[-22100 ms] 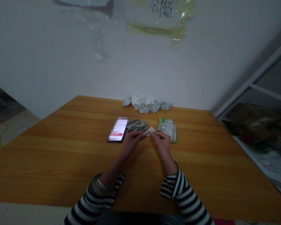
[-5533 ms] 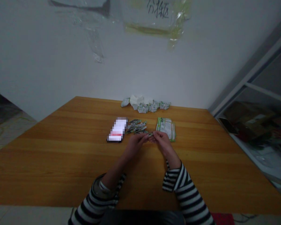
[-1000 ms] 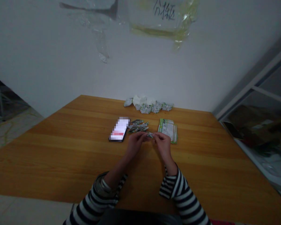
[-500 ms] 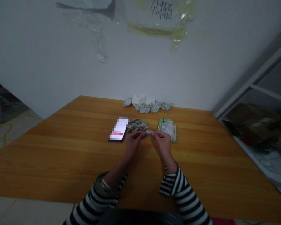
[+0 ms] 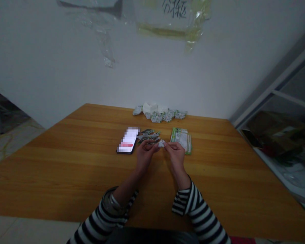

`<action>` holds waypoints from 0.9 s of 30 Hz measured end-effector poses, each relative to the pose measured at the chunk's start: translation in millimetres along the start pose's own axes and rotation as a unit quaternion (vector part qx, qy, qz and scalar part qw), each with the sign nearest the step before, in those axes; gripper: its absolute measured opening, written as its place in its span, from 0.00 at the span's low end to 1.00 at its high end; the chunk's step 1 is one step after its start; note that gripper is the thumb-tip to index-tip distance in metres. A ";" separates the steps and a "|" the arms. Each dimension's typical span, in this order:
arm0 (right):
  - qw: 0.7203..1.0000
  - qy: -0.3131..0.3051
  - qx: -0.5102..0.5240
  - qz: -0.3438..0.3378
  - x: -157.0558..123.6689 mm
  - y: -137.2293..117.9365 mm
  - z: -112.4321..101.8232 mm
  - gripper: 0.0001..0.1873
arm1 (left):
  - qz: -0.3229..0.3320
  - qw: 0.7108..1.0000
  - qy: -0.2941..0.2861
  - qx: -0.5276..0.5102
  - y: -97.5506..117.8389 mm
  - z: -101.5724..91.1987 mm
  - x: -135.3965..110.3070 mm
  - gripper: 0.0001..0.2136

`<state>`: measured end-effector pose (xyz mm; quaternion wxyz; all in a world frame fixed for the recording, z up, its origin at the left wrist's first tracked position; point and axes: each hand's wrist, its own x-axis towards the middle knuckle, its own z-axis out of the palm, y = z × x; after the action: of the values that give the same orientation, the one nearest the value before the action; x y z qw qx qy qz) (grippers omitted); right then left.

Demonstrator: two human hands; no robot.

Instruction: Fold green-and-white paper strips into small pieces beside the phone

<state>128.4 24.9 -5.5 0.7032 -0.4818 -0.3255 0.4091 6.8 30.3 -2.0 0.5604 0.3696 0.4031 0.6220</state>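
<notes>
Between my two hands is a small folded piece of printed paper (image 5: 161, 143), whitish with fine print. The fingertips of my left hand (image 5: 145, 154) pinch its left side, and those of my right hand (image 5: 176, 152) pinch its right side. Just beyond my left hand lie several folded printed paper pieces (image 5: 148, 135), partly covered by my fingers. A stack of green and white printed sheets (image 5: 181, 138) lies beyond my right hand, which overlaps its near left corner.
A phone (image 5: 128, 140) with a lit, blurred screen lies left of the folded pieces. Crumpled printed papers (image 5: 157, 117) and white tissue (image 5: 149, 107) sit against the wall at the back of the wooden table (image 5: 78, 162). Shelving with boxes (image 5: 277, 132) stands at the right.
The paper between my fingers has turned so that more of its pale face shows. Both hands stay in nearly the same place, and the view has shifted slightly.
</notes>
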 end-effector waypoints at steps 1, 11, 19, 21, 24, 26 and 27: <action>1.000 0.003 0.008 0.004 -0.2 0.0 0.2 0.17 | -0.003 1.000 -0.002 -0.002 -0.7 0.0 0.0 0.19; 0.997 -0.068 0.013 0.036 4.9 -3.2 -6.7 0.20 | -0.014 1.000 0.007 -0.009 6.6 -0.7 0.5 0.21; 0.993 -0.117 -0.006 -0.011 10.0 -16.1 -10.7 0.12 | -0.009 0.999 0.031 -0.034 11.3 -4.6 4.2 0.23; 0.994 -0.110 -0.019 -0.017 9.0 -16.0 -10.2 0.12 | 0.003 0.999 0.022 -0.029 9.7 -4.0 3.3 0.23; 0.995 -0.091 -0.034 -0.011 7.9 -13.2 -9.2 0.12 | 0.016 1.000 0.016 -0.011 8.1 -3.1 1.4 0.23; 0.996 -0.078 -0.030 -0.001 7.6 -10.3 -8.5 0.14 | 0.027 0.999 0.016 -0.001 7.7 -3.0 0.5 0.22; 0.997 -0.075 -0.023 0.007 7.5 -8.9 -8.2 0.14 | 0.032 0.999 0.016 0.001 7.5 -3.0 0.2 0.22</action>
<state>141.1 26.4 0.8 0.6626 -0.4682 -0.3832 0.4416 1.1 29.9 3.7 0.5328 0.3728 0.4008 0.6454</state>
